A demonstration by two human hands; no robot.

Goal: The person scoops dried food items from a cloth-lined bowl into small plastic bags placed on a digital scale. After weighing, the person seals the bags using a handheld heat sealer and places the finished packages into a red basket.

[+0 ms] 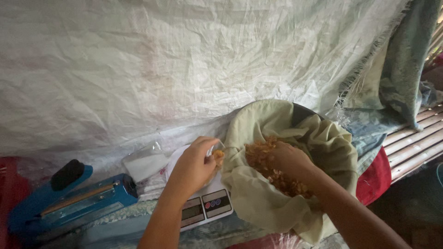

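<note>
Golden fried snack pieces (277, 177) fill a bowl lined with pale green cloth (258, 198). The right hand (288, 159) digs in, grip hidden. The left hand (194, 168) pinches a small clear bag (216, 154) over a white scale (205, 205) — a blue heat sealer (69, 200) further left, white sacking (184, 60) behind.

Golden-brown snacks (277, 175), pale green cloth (258, 203), blue, perhaps teal, sealer (78, 200).

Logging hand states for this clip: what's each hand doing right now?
Left hand: closed on a small clear bag.
Right hand: in the fried snacks; grip unclear.
</note>
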